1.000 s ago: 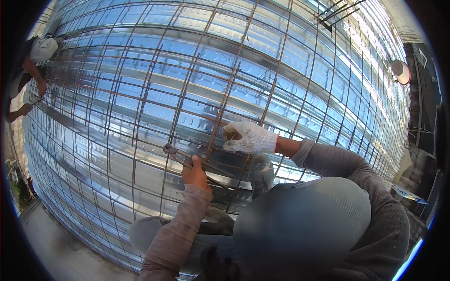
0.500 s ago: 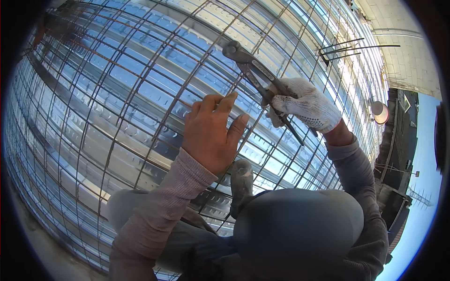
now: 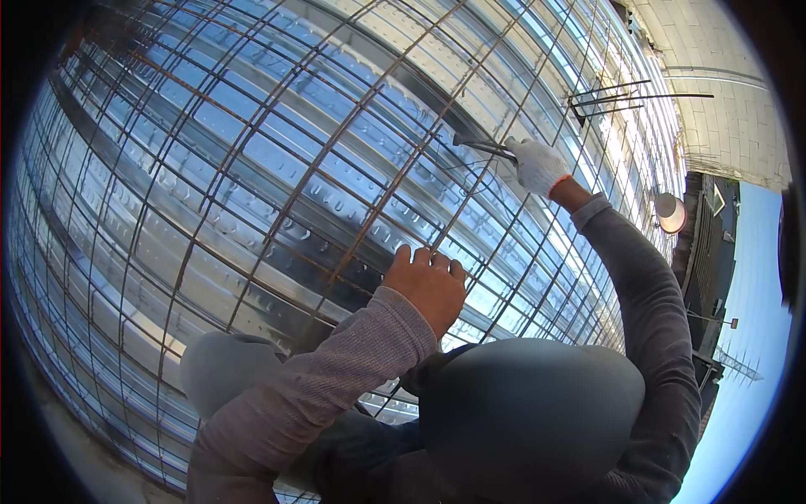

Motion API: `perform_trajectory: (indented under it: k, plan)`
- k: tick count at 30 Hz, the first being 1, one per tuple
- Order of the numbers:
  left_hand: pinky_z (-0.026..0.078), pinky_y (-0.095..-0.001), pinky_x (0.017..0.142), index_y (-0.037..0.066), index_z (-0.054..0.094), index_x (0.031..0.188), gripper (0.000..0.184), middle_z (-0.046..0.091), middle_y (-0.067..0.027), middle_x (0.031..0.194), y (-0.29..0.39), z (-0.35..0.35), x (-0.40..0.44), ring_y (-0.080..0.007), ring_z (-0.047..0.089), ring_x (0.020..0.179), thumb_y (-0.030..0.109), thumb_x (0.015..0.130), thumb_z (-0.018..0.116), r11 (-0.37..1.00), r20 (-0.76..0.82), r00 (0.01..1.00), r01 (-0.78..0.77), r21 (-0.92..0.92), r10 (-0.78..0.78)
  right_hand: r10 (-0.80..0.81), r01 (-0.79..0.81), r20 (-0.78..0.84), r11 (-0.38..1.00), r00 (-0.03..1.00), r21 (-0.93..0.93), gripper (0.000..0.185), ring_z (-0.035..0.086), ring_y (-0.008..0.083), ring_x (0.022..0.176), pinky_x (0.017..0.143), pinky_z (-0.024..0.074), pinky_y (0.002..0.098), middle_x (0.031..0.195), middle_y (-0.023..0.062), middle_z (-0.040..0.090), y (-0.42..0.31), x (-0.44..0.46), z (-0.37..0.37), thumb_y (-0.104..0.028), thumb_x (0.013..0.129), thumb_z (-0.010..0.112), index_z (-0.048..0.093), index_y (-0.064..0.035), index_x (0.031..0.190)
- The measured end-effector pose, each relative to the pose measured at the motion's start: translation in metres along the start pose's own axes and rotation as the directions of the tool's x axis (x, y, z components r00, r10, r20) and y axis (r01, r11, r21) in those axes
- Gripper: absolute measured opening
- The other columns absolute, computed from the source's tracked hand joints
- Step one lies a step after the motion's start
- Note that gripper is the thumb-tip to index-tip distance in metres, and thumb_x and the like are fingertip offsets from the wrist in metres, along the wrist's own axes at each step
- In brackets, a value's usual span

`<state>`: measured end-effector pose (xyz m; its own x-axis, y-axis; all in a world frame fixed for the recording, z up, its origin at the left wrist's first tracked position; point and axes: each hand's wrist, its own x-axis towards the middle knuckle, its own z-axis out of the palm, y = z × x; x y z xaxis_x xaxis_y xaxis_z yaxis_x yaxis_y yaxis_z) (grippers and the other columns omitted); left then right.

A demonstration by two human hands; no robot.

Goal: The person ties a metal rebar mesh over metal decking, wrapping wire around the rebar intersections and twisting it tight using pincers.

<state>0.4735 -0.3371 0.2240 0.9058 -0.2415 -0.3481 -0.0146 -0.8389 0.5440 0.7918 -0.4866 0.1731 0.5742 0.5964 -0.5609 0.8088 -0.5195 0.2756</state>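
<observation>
We have the grid of thin bars (image 3: pixel 363 104) laid across the ribbed metal sheet (image 3: pixel 336 202) throughout most of the view; bars run in both directions and cross one another. We judge this laying-out to be complete in the visible area. The crossings are too small for us to tell which are joined and which are not, so the amount left cannot be fixed.

Our right hand (image 3: pixel 541 165), gloved, is reached out with its fingers closed around the handles of the pliers (image 3: pixel 489 146). The pliers lie low over the grid, beyond the left hand; we cannot confirm contact with a bar. Loose wire (image 3: pixel 467 186) lies just beside them, apparently unused.

Our left hand (image 3: pixel 426 290), bare, is at a bar nearer our body. Its fingers are bent, with the tips hidden; we cannot tell whether they grip anything.
</observation>
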Motion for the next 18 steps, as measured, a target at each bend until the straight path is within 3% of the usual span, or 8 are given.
perform_trajectory:
  k: [1,3,6,13,16,18]
  plan:
    - [0.039,-0.0482,0.111,0.004,0.056,0.138,0.055,0.066,-0.0138,0.125,0.0,0.0,0.0,-0.0303,0.059,0.124,0.042,0.099,0.063,1.0,-0.001,1.0,0.003,0.001,-0.003,-0.003,0.003,-0.002,1.0,1.0,0.001,0.042,0.07,0.0419,0.095,0.082,0.0561,0.0502,0.099,0.0245,0.069,0.001,0.002,0.005,-0.006,0.086,0.059,0.06,-0.0062,0.127]
    - [0.039,-0.0485,0.111,0.003,0.054,0.14,0.056,0.066,-0.0141,0.125,0.002,0.0,-0.001,-0.0301,0.059,0.125,0.041,0.1,0.063,1.0,0.025,1.0,0.007,0.02,-0.007,-0.038,0.051,-0.149,0.995,0.988,0.089,0.061,0.067,0.0447,0.106,0.086,0.0555,0.0506,0.12,0.0286,0.061,0.001,0.008,0.017,-0.006,0.085,0.06,0.047,-0.0058,0.145]
    - [0.038,-0.0487,0.112,0.003,0.052,0.142,0.057,0.066,-0.0143,0.126,0.003,-0.003,-0.001,-0.0298,0.059,0.125,0.04,0.1,0.062,0.999,0.041,0.999,0.009,0.037,-0.01,0.013,-0.01,-0.149,1.0,0.989,0.019,0.074,0.061,0.0459,0.117,0.091,0.0533,0.0532,0.133,0.0303,0.053,-0.011,0.017,0.018,-0.007,0.085,0.061,0.037,-0.0053,0.155]
    - [0.037,-0.0506,0.114,0.002,0.052,0.143,0.052,0.065,-0.015,0.128,0.014,-0.008,0.006,-0.0303,0.059,0.126,0.033,0.101,0.061,0.999,0.078,0.996,0.033,0.014,-0.034,-0.026,0.031,-0.06,0.996,0.998,0.082,0.078,0.05,0.0471,0.132,0.096,0.0479,0.0621,0.139,0.0315,0.048,-0.023,0.021,0.002,-0.01,0.086,0.062,0.033,-0.0078,0.158]
    - [0.037,-0.0515,0.114,0.002,0.051,0.145,0.05,0.065,-0.0157,0.131,0.018,-0.014,0.008,-0.0312,0.059,0.127,0.027,0.102,0.059,1.0,0.126,0.992,0.015,0.025,-0.018,-0.037,0.036,-0.102,0.999,0.994,-0.013,0.078,0.046,0.0493,0.135,0.097,0.0452,0.0654,0.142,0.0312,0.047,-0.026,0.017,0.001,-0.012,0.088,0.063,0.032,-0.0091,0.159]
    - [0.037,-0.0517,0.115,0.002,0.05,0.146,0.049,0.065,-0.0165,0.132,0.02,-0.015,0.01,-0.0318,0.059,0.128,0.023,0.102,0.058,1.0,0.145,0.989,0.001,0.019,-0.004,-0.045,0.023,-0.11,0.981,0.993,-0.195,0.077,0.044,0.0495,0.136,0.1,0.0428,0.0668,0.144,0.0303,0.045,-0.03,0.011,-0.001,-0.014,0.09,0.063,0.031,-0.0099,0.16]
